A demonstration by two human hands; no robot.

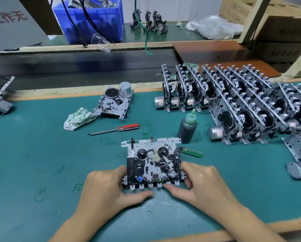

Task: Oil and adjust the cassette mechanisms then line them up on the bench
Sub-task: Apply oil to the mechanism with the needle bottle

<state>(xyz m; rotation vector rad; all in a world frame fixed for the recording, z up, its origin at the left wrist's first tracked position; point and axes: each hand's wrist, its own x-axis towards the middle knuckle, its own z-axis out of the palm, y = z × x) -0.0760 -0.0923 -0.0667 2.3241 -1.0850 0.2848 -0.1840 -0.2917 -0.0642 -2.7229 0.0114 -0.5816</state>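
Bright, even indoor light falls from above, leaving only soft, short shadows under the hands [198, 186] and the dark oil bottle [187, 130] on the green bench mat [41, 154]. Metal parts in the rows of mechanisms [242, 105] at right glint slightly. The wide lens bends straight edges near the borders. The centre is fairly sharp; the far blue bin [100, 20] and the cardboard boxes [277, 23] look soft, perhaps from compression.

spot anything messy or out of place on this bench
Green smears stain the mat around the oil bottle, like spilled oil. One cassette mechanism lies flat beside the rag, apart from the upright rows.
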